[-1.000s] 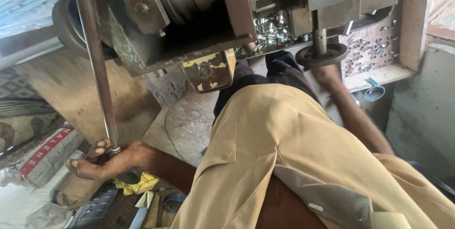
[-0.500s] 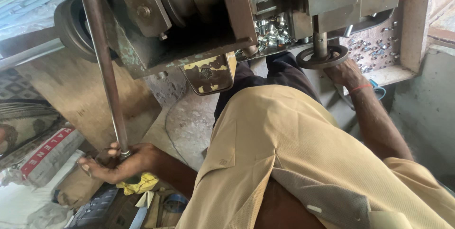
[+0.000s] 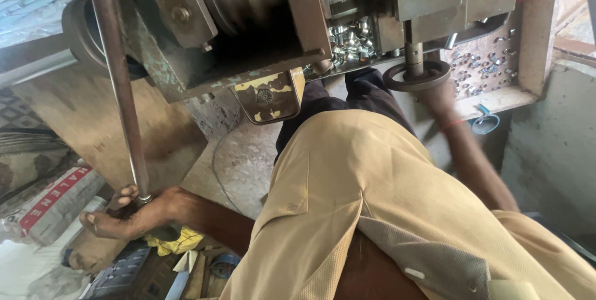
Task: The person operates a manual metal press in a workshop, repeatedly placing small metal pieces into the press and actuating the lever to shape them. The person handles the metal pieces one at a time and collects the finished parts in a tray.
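Here, left hand (image 3: 133,213) clamped round lever rod (image 3: 121,89), right hand (image 3: 437,98) under round die (image 3: 416,76), grip unclear

Hands at either end of a press machine

The left hand (image 3: 133,213) grips the lower end of the long steel lever rod (image 3: 118,83), left of the heavy grey metal press machine (image 3: 248,33); the right hand (image 3: 439,98) sits just under the round black die ring (image 3: 416,76), beside the perforated tray of small shiny metal pieces (image 3: 490,67).

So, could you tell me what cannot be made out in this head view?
- Right hand: fingers hidden behind the round disc.
- Left hand: rod end hidden in its grip; top cut off by the frame edge.
- Small metal parts: too small to identify.
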A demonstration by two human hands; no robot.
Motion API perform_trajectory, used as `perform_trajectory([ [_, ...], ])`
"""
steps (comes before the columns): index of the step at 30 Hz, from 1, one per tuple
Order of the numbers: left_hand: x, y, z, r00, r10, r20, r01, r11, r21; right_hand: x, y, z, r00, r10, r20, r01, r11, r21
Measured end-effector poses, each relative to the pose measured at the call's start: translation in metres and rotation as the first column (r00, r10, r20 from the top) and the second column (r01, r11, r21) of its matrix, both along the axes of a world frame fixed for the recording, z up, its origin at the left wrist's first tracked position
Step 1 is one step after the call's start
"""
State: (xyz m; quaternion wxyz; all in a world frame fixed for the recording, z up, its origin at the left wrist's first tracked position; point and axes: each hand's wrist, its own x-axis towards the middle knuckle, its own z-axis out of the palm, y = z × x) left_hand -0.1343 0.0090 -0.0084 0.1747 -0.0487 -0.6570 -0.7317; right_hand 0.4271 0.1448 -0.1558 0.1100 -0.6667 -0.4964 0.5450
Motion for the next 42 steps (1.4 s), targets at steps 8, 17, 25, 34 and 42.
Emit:
perform_trajectory([
  [8,-0.002,-0.006,-0.003,1.000,-0.022,-0.002,0.022,1.000,0.005,-0.014,-0.029,0.001,0.838,-0.545,-0.029,0.534,0.831,-0.157],
  [17,-0.009,-0.009,-0.006,1.000,-0.005,0.004,0.005,1.000,-0.006,0.006,-0.017,-0.027,0.734,-0.667,-0.126,0.673,0.740,0.002],
  [25,-0.004,-0.004,-0.002,0.997,0.007,0.079,-0.008,1.000,0.012,0.014,-0.013,-0.019,0.721,-0.693,-0.022,0.692,0.721,-0.033],
  [34,-0.007,-0.004,-0.004,0.997,-0.058,0.044,0.056,0.998,0.036,-0.037,-0.033,-0.030,0.995,0.100,0.032,-0.093,0.981,-0.169],
  [42,-0.004,-0.004,-0.002,0.996,-0.037,0.081,0.035,0.999,0.028,0.018,-0.003,0.014,0.998,-0.028,0.061,0.048,0.932,-0.360],
])
